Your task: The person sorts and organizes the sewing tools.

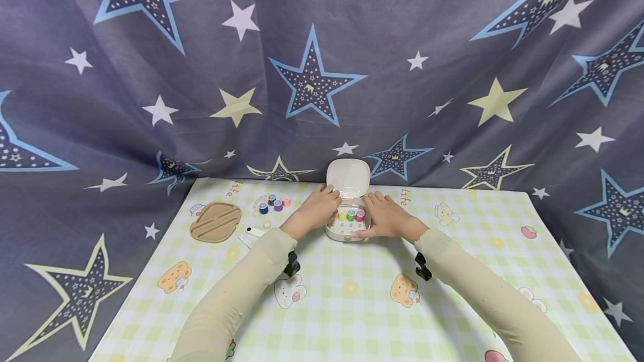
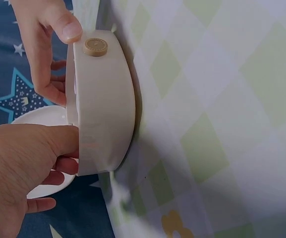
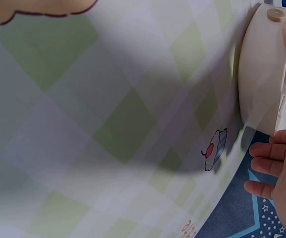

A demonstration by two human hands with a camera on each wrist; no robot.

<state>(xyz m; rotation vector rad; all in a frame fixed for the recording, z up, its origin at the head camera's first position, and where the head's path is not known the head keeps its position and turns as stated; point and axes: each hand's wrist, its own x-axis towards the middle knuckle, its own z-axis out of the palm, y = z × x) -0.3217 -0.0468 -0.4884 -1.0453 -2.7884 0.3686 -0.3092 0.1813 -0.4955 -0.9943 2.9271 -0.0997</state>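
The white sewing box (image 1: 341, 237) sits on the checked surface (image 1: 347, 317) near the star-patterned curtain (image 1: 382, 105), its round tan clasp (image 2: 95, 47) facing the person and its hinge side toward the curtain. The lid (image 1: 348, 176) stands raised at the back, inner face toward the person, its broader span running left to right; foreshortening makes the long axis of the base hard to judge. Inside the box, yellow (image 1: 342, 216), green (image 1: 350, 215) and magenta (image 1: 359, 215) thread spools form a row running left to right.

Both arms reach forward in pale sleeves (image 1: 233, 289) and converge on the box. The left hand (image 1: 317, 208) holds its left side, fingers bent over the rim and reaching toward the hinge. The right hand (image 1: 389, 219) spans its right side, thumb along the front rim beside the clasp, the other fingers partly bent toward the back corner. How firmly either hand grips cannot be told.

Left of the box lie four more spools (image 1: 278, 205) in a cluster, and farther left a tan grooved tray (image 1: 213, 232). A small white tool (image 1: 250, 236), partly hidden by a sleeve, lies nearer the box than the tray.
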